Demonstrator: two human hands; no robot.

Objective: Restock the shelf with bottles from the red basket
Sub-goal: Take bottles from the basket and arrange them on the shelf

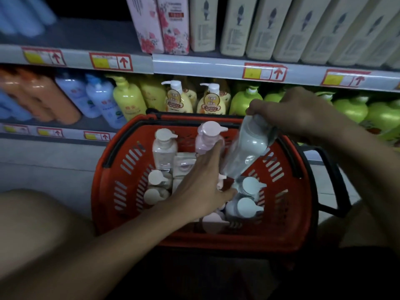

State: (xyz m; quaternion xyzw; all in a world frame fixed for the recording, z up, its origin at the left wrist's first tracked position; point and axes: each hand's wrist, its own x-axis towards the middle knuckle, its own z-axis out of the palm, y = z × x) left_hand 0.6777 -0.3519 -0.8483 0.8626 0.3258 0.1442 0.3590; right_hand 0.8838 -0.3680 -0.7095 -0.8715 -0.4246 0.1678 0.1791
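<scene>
While right hand [296, 113] grips pale grey bottle [249, 146] by base, cap end down, tilted over red basket [121, 169], left hand [203, 180] reaches in, fingers straight and relaxed, holding nothing, tips near pink bottle [210, 137]. Step in hand, by judgement: pulling stock from basket. More capped bottles upright inside. Next move calls for turning grey bottle upright, carrying it to shelf [216, 68] behind basket, finding gap among bottles already there
</scene>
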